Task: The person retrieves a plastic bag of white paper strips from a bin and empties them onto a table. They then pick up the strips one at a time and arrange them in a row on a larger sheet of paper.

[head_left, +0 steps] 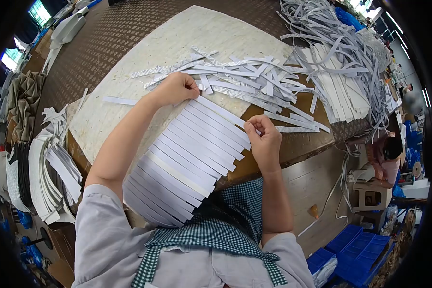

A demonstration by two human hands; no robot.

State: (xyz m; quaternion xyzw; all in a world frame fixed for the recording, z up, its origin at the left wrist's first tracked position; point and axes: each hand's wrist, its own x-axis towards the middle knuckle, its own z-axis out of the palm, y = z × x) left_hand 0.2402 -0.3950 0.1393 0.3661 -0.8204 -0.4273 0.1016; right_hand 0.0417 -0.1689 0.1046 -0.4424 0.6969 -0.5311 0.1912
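A row of white strips (pixel 182 153) lies side by side, running from the table down over its front edge toward my lap. My left hand (pixel 180 89) pinches the upper left end of the topmost strip. At that strip's right end, my right hand (pixel 264 137) is closed on it with thumb and fingertips. Just beyond my hands, a loose pile of white and patterned strips (pixel 254 79) is spread over the pale board (pixel 177 38).
Long tangled strips (pixel 341 53) and a white stack (pixel 338 89) are at the right. White pieces (pixel 43 177) hang at the left beside folded brown cloth (pixel 26 105). Blue crates (pixel 355 247) stand on the floor at lower right. Another person (pixel 384 158) sits at the right.
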